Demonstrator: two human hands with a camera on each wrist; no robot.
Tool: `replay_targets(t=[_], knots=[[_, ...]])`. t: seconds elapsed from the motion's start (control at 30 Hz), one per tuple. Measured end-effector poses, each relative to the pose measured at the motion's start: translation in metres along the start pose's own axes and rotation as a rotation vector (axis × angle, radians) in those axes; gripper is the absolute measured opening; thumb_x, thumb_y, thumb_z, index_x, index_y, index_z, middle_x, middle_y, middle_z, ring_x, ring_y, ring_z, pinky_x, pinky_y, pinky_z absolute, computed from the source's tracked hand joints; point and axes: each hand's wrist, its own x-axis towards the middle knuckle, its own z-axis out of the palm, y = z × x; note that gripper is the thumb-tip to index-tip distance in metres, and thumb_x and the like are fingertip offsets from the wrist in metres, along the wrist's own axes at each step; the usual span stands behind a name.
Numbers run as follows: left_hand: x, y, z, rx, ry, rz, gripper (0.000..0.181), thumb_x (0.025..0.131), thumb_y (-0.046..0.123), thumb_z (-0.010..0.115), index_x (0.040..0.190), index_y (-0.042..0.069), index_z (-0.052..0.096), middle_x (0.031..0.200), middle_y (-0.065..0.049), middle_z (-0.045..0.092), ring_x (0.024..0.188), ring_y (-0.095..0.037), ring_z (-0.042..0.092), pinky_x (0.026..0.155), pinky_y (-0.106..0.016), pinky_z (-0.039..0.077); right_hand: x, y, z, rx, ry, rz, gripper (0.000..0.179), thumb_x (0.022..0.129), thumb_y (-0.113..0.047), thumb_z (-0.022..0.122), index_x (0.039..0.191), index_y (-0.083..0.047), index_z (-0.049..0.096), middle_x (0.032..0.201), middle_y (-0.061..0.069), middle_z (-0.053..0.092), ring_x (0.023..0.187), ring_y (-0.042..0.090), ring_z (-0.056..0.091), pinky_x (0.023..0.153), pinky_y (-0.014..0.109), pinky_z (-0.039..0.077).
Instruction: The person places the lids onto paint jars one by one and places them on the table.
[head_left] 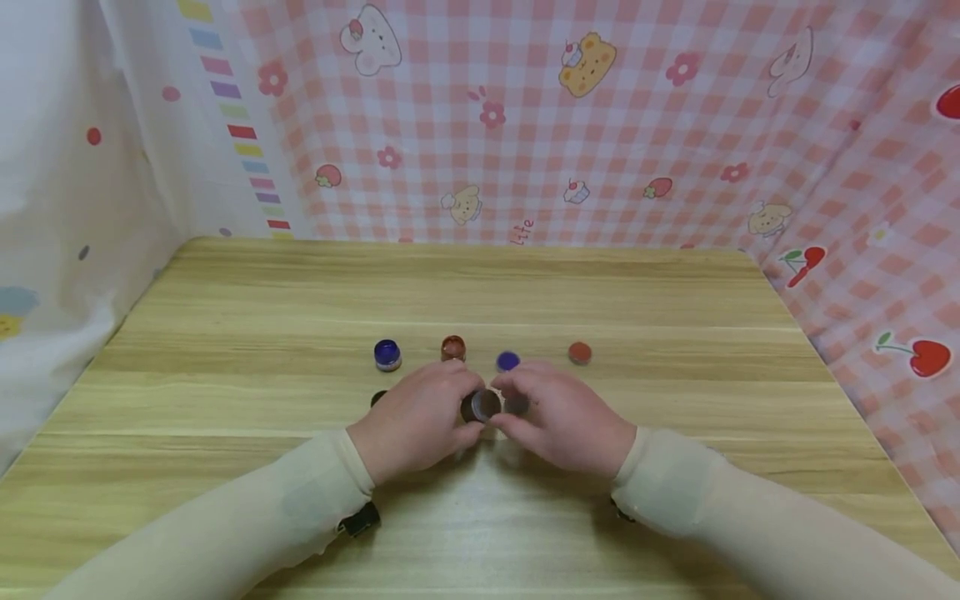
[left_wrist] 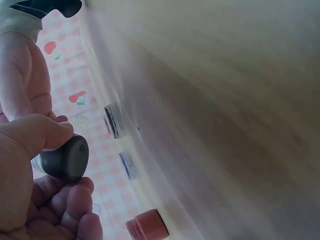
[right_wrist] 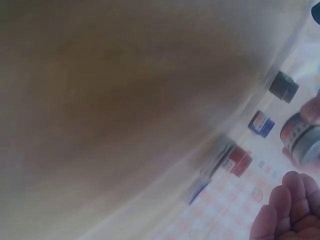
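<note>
Black squat cylindrical jar with a pale ringed end (head_left: 481, 406): held clear of the pale wood-grain table (head_left: 465, 292). Which hand has it?

– Left hand (head_left: 420, 421). Thumb on one side, curled fingers on the other; plain in the left wrist view

– And the right hand (head_left: 566, 417)?

– Just beside the pale end, thumb and forefinger spread, other fingers loosely extended, gripping nothing. Whether the thumb brushes the rim, cannot tell

– Axis?

– Laid over sideways: dark base toward the left wrist, pale end facing the right fingertips. That facing is the relation that counts, I judge; the right hand is nearer that end

– Farther out?

– Dark flat disc (head_left: 516, 405) beyond the right fingers. Second black round jar (right_wrist: 284, 87), mostly hidden by the left hand from above. Then blue flat disc (head_left: 507, 361), glossy blue round jar (head_left: 387, 355), red flat disc (head_left: 580, 353), red-brown round jar (head_left: 453, 348); last, pink checked cloth (head_left: 525, 150)
</note>
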Motion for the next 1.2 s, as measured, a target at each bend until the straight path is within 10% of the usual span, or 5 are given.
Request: replay_targets(t=[0.53, 1.2], knots=[[0.004, -0.001, 0.000, -0.035, -0.074, -0.127, 0.019, 0.092, 0.028, 0.080, 0.098, 0.017, 0.065, 0.085, 0.006, 0.062, 0.080, -0.016, 0.058, 0.077, -0.035, 0.050, 0.002, 0.030, -0.025, -0.073, 0.091, 0.188, 0.035, 0.103, -0.019, 0.068, 0.130, 0.003, 0.067, 0.126, 0.019, 0.070, 0.115, 0.034, 0.066, 0.100, 0.051, 0.055], [0.006, -0.002, 0.004, 0.014, -0.109, -0.137, 0.018, 0.098, 0.029, 0.074, 0.101, 0.015, 0.065, 0.084, 0.004, 0.061, 0.078, -0.016, 0.057, 0.076, -0.036, 0.051, 0.003, 0.058, -0.040, -0.092, 0.061, 0.364, 0.042, 0.105, -0.027, 0.064, 0.137, 0.000, 0.063, 0.133, 0.015, 0.064, 0.123, 0.033, 0.058, 0.106, 0.052, 0.051]])
